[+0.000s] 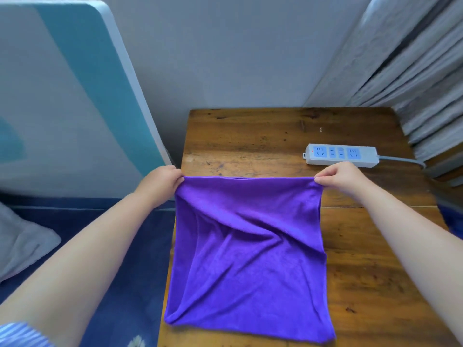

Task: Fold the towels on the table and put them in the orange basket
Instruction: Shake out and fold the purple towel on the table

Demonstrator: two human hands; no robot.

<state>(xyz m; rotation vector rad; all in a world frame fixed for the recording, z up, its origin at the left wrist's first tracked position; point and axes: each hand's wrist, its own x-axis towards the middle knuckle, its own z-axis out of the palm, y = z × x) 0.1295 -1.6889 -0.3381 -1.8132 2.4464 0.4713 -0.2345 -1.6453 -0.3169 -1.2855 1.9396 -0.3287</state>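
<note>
Both hands are closed in pinches on the far edge of a purple towel [248, 256], one at each corner. On the left, the left hand [160, 182] has its fingers curled under and its thumb pressed on top of the cloth at the far left corner, which sits right at the table's left edge. On the right, the right hand [343, 177] nips the far right corner between thumb and fingertips, the remaining fingers bent in toward the palm. Neither hand holds anything else. Between the two pinches the far edge is pulled taut and straight.

From there the towel spreads toward the viewer over the wooden table [370, 259], roughly square, doubled over with a fold along its near left side, and creased with diagonal wrinkles across the middle. Its left side lies along the table's left edge; its near edge lies flat on the wood.

Beyond the hands, a white power strip [342, 155] with blue sockets rests on the table near the right hand, not touching it, with its cable [400, 160] running off to the right. A striped sleeve [22, 334] shows at the lower left corner.
</note>
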